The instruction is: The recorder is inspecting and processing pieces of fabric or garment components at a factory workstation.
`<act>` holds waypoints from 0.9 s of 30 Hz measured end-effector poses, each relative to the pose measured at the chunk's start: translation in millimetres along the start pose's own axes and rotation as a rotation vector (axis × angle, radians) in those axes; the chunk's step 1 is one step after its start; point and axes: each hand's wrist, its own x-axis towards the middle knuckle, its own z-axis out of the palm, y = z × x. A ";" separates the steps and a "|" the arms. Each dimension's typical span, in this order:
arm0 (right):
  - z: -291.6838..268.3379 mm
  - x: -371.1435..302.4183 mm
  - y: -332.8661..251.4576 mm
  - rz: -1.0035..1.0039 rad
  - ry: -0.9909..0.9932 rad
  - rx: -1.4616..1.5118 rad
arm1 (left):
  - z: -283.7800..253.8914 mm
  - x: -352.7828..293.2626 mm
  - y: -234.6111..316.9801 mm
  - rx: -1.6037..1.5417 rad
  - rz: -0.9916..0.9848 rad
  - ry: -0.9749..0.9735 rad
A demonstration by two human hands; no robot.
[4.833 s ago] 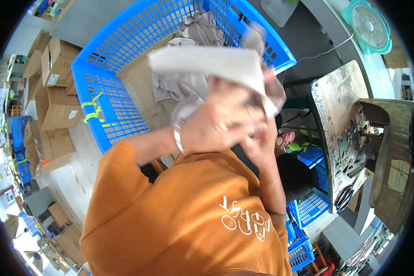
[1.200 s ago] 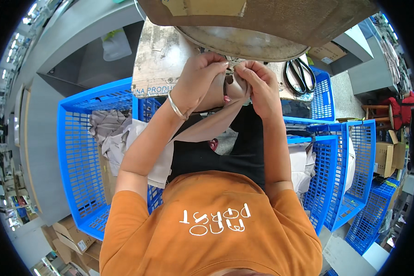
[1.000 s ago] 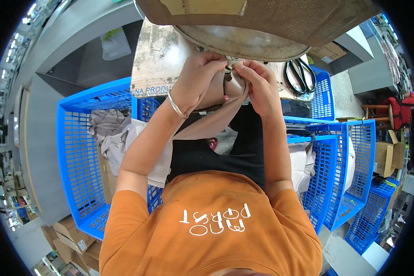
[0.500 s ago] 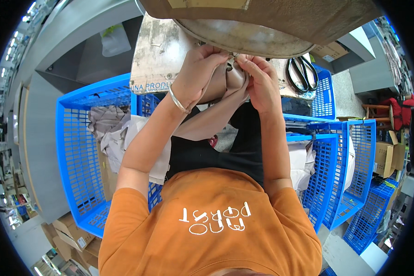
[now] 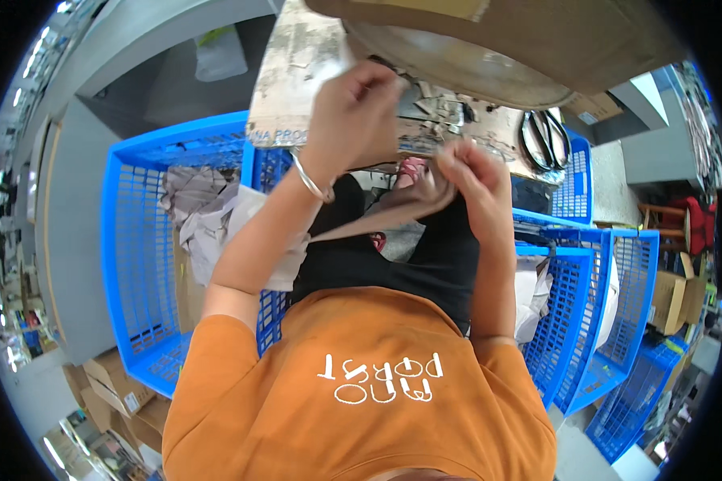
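Note:
My right hand (image 5: pixel 477 180) is closed, its fingers and thumb pinching a beige-grey cloth piece (image 5: pixel 413 199). The cloth hangs bunched below that hand and stretches as a narrow band across my lap toward my left forearm. Higher up, over the worn work board (image 5: pixel 285 96), my left hand (image 5: pixel 359 112) is raised with curled fingers, partly smeared by motion. Whatever its fingertips hold, if anything, cannot be made out. Beyond both hands, scraps and small dark parts (image 5: pixel 445 108) lie on the board around a metal piece.
Black-handled scissors (image 5: pixel 545 140) lie at the board's right edge. A large round pale disc (image 5: pixel 465 60) under brown cardboard overhangs the far side. Blue baskets (image 5: pixel 120 264) with grey cloth (image 5: pixel 208 216) stand at left; more blue baskets (image 5: pixel 573 321) stand at right.
My hands have come apart: the left is up and free of the cloth's top, the right is lower and farther right. The cloth has dropped, uncovering the scraps on the board.

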 end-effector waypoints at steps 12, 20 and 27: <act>-18.8 -120.2 59.7 -0.107 0.222 -0.091 | 66.7 -113.2 25.2 -0.049 0.407 -0.604; -54.7 -150.9 38.3 -0.204 0.270 -0.357 | -4.6 -137.4 -45.8 0.483 0.423 -0.096; -100.3 -171.3 45.0 -0.240 0.544 -0.642 | -94.0 -160.6 -84.7 0.725 -0.192 -0.437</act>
